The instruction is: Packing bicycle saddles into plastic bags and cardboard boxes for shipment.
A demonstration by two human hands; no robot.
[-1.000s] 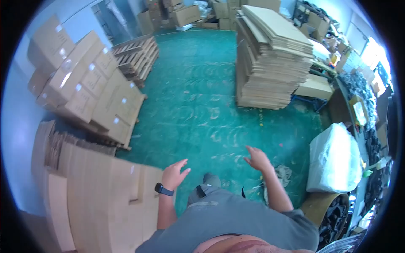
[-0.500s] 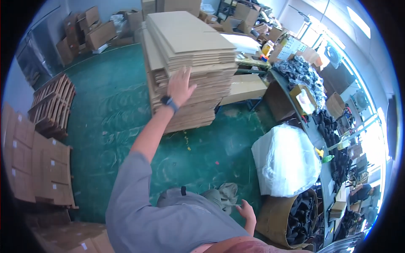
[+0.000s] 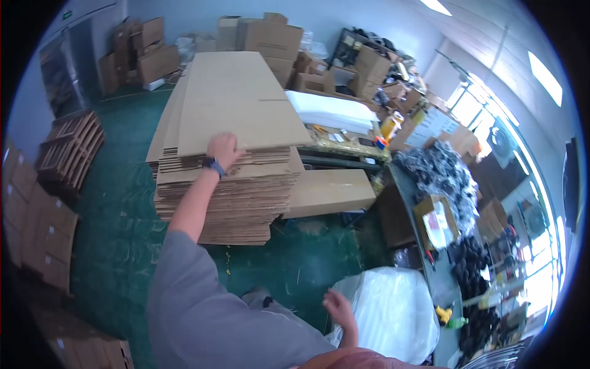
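Note:
A tall stack of flattened cardboard boxes (image 3: 227, 197) stands in front of me, its layered edges facing me. My left hand (image 3: 224, 152), with a dark watch on the wrist, is curled over the near edge of the top flattened cardboard box (image 3: 236, 104). That edge sits slightly raised above the layers under it; the fingertips are partly hidden. My right hand (image 3: 340, 309) hangs low beside a bundle in white plastic wrap (image 3: 393, 310), fingers loosely bent and apart, holding nothing I can see.
Behind the stack, a workbench (image 3: 344, 146) carries a white roll (image 3: 332, 107). A long carton (image 3: 332, 189) sits under it. On the right, a long table (image 3: 439, 280) bears plastic-wrapped dark items. Wooden pallets (image 3: 70, 147) and stacked cartons (image 3: 43, 227) line the left side.
My left hand has gone from lying outstretched against the stack's front to curling over the top box's near edge. The view has tilted up, and my right hand appears closer to the wrapped bundle.

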